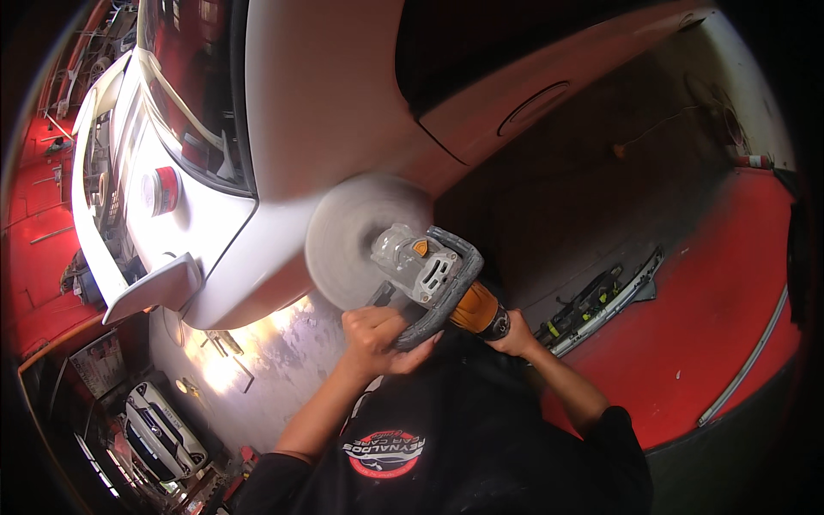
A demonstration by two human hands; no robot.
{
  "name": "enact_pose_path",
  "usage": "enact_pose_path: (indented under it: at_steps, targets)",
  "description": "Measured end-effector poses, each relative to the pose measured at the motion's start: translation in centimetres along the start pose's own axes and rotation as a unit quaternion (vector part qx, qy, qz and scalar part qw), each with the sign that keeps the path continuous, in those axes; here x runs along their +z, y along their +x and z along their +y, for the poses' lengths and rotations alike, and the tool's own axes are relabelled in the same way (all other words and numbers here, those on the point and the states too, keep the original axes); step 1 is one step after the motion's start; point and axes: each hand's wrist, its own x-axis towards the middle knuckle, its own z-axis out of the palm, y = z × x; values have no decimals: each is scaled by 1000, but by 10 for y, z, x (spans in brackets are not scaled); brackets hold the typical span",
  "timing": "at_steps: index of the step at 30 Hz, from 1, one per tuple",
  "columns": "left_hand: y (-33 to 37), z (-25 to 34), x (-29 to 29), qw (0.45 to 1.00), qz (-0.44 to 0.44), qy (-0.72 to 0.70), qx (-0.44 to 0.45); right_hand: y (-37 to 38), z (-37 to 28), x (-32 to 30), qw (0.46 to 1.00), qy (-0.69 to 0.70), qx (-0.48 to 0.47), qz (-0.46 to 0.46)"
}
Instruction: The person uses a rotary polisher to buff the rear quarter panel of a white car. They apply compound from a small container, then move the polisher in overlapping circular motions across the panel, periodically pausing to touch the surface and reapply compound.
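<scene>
Clamping left hand (375,337) on loop handle (469,266) of polisher (422,264), right hand (514,334) on orange-black body (477,311) — holding blurred pad (337,232) at rear corner (279,257) of white car (335,94). See red tin (163,190) on trunk (210,227) — cannot tell contents.

At centre, the polisher (418,265) is silver-grey at the head (397,247), dark grey along its handle (469,260) and orange on its body (475,308), while its blurred pad (336,233) is off-white against the white car (330,112), which has a dusky pink cast higher up. At left, a tin (163,190) shows red and pale grey; at the bottom, the shirt (485,433) is black, with an oval emblem (385,455) in red, white and black. The painted surface (738,292) at right is bright red, and the floor (279,348) at lower left is mottled grey.
</scene>
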Motion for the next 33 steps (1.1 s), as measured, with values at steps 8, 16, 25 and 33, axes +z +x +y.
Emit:
enact_pose_path:
  at_steps: [8,16,25,33]
  targets:
    - [29,4,20,999,-18,16,32,-2,14,-21,999,29,21,40]
    - [124,13,67,994,26,-30,98,18,-7,-71,989,34,47,133]
    - [12,-17,-16,996,51,3,78,14,-11,35,997,-1,-22,71]
    - [-134,-74,-126,993,107,47,25,24,-69,176,997,-74,10,20]
